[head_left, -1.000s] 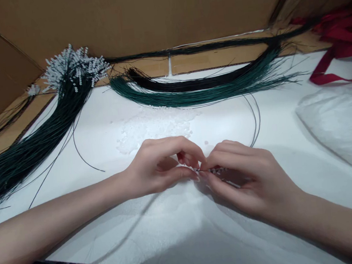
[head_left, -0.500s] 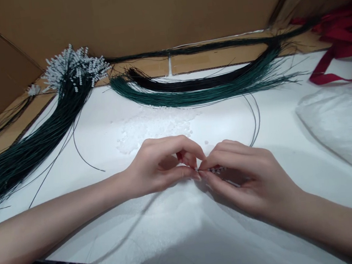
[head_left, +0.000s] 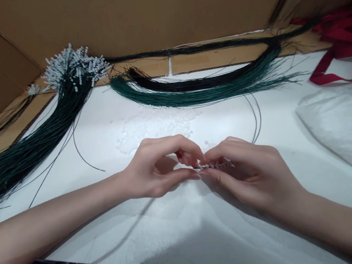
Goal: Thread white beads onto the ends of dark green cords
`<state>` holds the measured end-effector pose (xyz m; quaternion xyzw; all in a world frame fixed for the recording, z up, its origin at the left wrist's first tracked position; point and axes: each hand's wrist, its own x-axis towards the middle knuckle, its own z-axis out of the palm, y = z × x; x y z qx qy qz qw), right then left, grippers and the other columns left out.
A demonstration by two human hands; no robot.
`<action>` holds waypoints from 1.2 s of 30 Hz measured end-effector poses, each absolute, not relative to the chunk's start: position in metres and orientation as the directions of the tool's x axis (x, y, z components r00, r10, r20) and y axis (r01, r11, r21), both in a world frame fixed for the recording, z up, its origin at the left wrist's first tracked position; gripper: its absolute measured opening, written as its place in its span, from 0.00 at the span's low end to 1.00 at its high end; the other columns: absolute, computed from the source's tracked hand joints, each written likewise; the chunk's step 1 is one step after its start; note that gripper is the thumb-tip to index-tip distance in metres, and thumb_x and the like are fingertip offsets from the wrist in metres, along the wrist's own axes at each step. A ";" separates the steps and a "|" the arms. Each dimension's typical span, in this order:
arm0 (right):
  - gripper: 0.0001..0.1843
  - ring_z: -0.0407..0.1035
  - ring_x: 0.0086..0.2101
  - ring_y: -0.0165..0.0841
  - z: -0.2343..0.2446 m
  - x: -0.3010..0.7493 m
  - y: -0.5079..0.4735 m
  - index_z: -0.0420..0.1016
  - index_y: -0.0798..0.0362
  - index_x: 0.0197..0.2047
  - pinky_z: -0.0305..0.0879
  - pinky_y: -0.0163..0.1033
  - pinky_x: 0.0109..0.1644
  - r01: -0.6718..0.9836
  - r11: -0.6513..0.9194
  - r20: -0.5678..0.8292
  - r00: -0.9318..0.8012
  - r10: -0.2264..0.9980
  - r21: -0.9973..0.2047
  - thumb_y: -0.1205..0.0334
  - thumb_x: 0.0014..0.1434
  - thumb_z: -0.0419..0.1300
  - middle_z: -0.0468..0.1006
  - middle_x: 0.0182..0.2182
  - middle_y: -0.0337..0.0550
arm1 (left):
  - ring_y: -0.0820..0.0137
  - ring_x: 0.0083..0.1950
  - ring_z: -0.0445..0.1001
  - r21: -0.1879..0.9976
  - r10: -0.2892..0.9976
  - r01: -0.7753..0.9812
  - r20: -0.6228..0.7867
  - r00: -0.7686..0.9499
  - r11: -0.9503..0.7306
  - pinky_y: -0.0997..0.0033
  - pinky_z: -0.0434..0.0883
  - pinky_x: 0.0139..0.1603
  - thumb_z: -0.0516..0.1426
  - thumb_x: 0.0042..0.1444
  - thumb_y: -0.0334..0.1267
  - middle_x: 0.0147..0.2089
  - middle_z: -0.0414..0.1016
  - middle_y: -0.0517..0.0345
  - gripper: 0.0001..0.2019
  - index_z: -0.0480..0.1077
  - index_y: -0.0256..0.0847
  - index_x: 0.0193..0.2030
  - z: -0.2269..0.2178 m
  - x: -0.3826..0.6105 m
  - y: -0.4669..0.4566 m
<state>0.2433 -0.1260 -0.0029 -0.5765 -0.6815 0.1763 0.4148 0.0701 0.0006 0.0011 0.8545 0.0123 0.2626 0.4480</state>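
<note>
My left hand (head_left: 159, 165) and my right hand (head_left: 250, 172) meet fingertip to fingertip low over the white table (head_left: 180, 224). Between them lies a thin dark wire with small white beads strung on it (head_left: 216, 166). My right hand pinches the beaded stretch with thumb and forefinger. My left hand's fingers are curled in a pinch at the wire's left end; what they hold there is too small to see. The wire (head_left: 255, 116) loops away behind my right hand. A scatter of tiny clear-white beads (head_left: 153, 126) lies just beyond my hands.
A bundle of green wires tipped with white beads (head_left: 49, 108) fans out at the left. Bare green and black wire bundles (head_left: 196, 89) curve across the back. Red ribbon (head_left: 335, 54) and a clear plastic bag (head_left: 343, 125) lie at right. Cardboard walls (head_left: 137, 13) enclose the table.
My right hand has lifted and turned slightly, so more of the beaded wire shows between its fingers. My left hand has barely shifted.
</note>
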 end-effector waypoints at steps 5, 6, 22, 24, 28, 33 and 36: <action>0.07 0.67 0.28 0.31 -0.003 0.243 -0.126 0.75 0.51 0.35 0.63 0.38 0.34 0.645 0.260 0.343 0.004 0.939 -0.719 0.73 0.57 0.62 0.75 0.26 0.38 | 0.73 0.33 0.75 0.785 0.285 -0.145 0.381 0.880 -0.602 0.75 0.72 0.31 0.59 0.58 0.27 0.34 0.77 0.54 0.07 0.71 0.35 0.43 0.005 0.070 -0.001; 0.07 0.67 0.28 0.31 -0.003 0.243 -0.127 0.75 0.51 0.35 0.63 0.38 0.34 0.645 0.258 0.339 0.002 0.941 -0.720 0.73 0.58 0.62 0.75 0.26 0.38 | 0.73 0.32 0.75 0.781 0.284 -0.141 0.380 0.881 -0.608 0.75 0.72 0.31 0.58 0.58 0.27 0.34 0.77 0.54 0.07 0.71 0.35 0.43 0.005 0.070 -0.002; 0.06 0.64 0.27 0.30 -0.003 0.242 -0.128 0.71 0.54 0.32 0.60 0.38 0.33 0.654 0.268 0.326 -0.034 0.945 -0.707 0.74 0.55 0.59 0.72 0.24 0.38 | 0.80 0.23 0.63 0.766 0.232 -0.158 0.374 0.898 -0.624 0.81 0.58 0.17 0.57 0.55 0.23 0.34 0.73 0.56 0.10 0.69 0.37 0.43 0.001 0.070 -0.003; 0.06 0.63 0.27 0.30 -0.004 0.242 -0.128 0.71 0.53 0.32 0.60 0.38 0.33 0.660 0.274 0.329 -0.042 0.943 -0.700 0.73 0.55 0.59 0.72 0.24 0.38 | 0.80 0.22 0.63 0.771 0.232 -0.156 0.369 0.900 -0.617 0.81 0.56 0.16 0.57 0.55 0.24 0.33 0.73 0.57 0.10 0.69 0.38 0.43 0.001 0.070 -0.003; 0.07 0.64 0.27 0.31 -0.003 0.242 -0.128 0.69 0.52 0.31 0.60 0.39 0.33 0.667 0.274 0.325 -0.050 0.944 -0.693 0.74 0.55 0.59 0.73 0.25 0.38 | 0.76 0.27 0.69 0.758 0.242 -0.148 0.378 0.894 -0.635 0.80 0.63 0.20 0.57 0.55 0.26 0.33 0.73 0.56 0.09 0.69 0.39 0.42 -0.001 0.069 -0.002; 0.07 0.65 0.28 0.31 -0.004 0.242 -0.126 0.69 0.52 0.31 0.60 0.39 0.33 0.666 0.277 0.326 -0.053 0.944 -0.693 0.73 0.55 0.59 0.74 0.26 0.39 | 0.73 0.31 0.72 0.761 0.254 -0.142 0.377 0.891 -0.633 0.78 0.69 0.25 0.58 0.55 0.26 0.35 0.74 0.55 0.10 0.68 0.41 0.43 -0.003 0.068 -0.002; 0.07 0.65 0.28 0.31 -0.004 0.242 -0.126 0.70 0.52 0.32 0.60 0.40 0.34 0.667 0.275 0.322 -0.056 0.945 -0.693 0.74 0.55 0.59 0.75 0.26 0.39 | 0.72 0.33 0.73 0.781 0.260 -0.144 0.367 0.893 -0.607 0.77 0.70 0.27 0.58 0.54 0.24 0.36 0.73 0.55 0.12 0.67 0.40 0.44 -0.005 0.066 -0.002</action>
